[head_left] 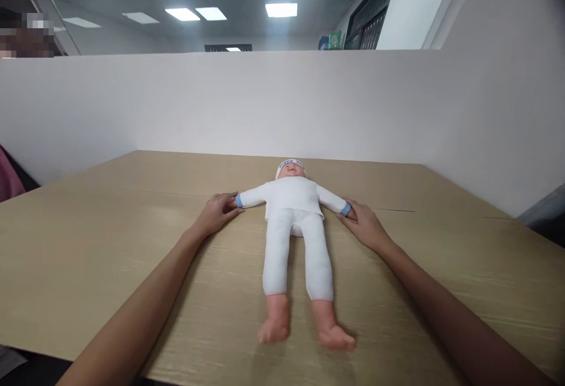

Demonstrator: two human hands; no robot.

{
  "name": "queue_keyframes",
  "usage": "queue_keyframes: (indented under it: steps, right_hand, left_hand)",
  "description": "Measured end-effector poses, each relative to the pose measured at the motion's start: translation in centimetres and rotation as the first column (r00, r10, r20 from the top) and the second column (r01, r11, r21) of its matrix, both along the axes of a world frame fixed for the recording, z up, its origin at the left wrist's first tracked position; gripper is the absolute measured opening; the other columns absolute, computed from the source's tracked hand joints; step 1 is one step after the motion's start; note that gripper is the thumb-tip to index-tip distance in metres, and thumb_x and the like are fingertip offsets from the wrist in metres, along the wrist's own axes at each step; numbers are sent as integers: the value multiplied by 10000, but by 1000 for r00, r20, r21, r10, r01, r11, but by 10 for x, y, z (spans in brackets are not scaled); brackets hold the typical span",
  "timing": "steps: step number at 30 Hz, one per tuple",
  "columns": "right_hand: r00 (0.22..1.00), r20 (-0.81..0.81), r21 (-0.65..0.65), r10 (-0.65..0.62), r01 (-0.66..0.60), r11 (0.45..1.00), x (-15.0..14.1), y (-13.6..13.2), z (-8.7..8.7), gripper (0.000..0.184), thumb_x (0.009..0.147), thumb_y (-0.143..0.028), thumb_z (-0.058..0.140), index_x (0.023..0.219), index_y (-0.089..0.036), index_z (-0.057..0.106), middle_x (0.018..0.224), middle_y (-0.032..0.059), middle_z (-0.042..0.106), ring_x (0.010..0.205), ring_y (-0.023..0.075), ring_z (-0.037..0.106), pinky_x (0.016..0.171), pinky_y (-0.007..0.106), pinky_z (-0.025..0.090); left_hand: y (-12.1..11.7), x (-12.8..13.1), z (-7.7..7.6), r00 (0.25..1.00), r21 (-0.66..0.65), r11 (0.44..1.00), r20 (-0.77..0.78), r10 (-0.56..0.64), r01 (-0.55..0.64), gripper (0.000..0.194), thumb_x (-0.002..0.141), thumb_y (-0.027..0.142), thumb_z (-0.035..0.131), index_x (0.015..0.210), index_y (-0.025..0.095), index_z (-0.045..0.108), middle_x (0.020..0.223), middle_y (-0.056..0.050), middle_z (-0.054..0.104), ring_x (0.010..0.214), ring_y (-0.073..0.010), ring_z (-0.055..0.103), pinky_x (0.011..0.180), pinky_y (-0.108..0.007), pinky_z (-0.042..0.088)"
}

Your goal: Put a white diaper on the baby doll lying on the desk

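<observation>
A baby doll [294,198] lies on its back on the wooden table, head away from me and bare feet toward me. It wears a white long-sleeved top, white trousers and a white headband with blue lettering. Both its arms are stretched out to the sides, with blue cuffs at the wrists. My left hand [219,211] is closed around the doll's hand on the left. On the other side, my right hand [362,221] grips the doll's other hand. The doll's hands are mostly hidden by my fingers.
The wooden table [110,245] reaches back to a low white partition [265,103], which continues along the right. Pink fabric [9,177] shows at the left edge. A dark grey object [547,215] sits beyond the table's right edge. A blurred-out person [26,39] is at upper left.
</observation>
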State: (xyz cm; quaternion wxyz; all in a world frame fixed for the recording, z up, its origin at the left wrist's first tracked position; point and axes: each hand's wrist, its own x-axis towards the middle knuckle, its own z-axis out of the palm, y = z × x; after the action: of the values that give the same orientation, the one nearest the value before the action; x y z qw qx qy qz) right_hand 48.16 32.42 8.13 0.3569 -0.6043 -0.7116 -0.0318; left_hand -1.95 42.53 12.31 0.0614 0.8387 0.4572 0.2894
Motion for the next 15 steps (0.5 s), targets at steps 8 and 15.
queue_keyframes:
  steps: [8, 15]
  right_hand:
    - [991, -5, 152, -132, 131, 980, -25, -43, -5, 612, 995, -474, 564, 1480, -101, 569, 1465, 253, 643, 1382, 406, 549, 1205, 633, 405]
    - [975, -220, 233, -9, 62, 971, -119, -185, 26, 367, 1049, -378, 583, 1407, -310, 623, 1375, 117, 722, 1289, 361, 646, 1126, 614, 493]
  left_hand:
    - [-66, 10, 24, 980, 37, 998, 195, 38, -46, 515, 1061, 628, 480, 1303, 213, 666, 1373, -132, 727, 1254, -292, 649, 1123, -469, 496]
    - [-255, 75, 32, 772, -248, 968, 623, 127, 41, 338, 1004, 648, 617, 904, 329, 675, 948, -53, 691, 960, -301, 638, 922, -450, 529]
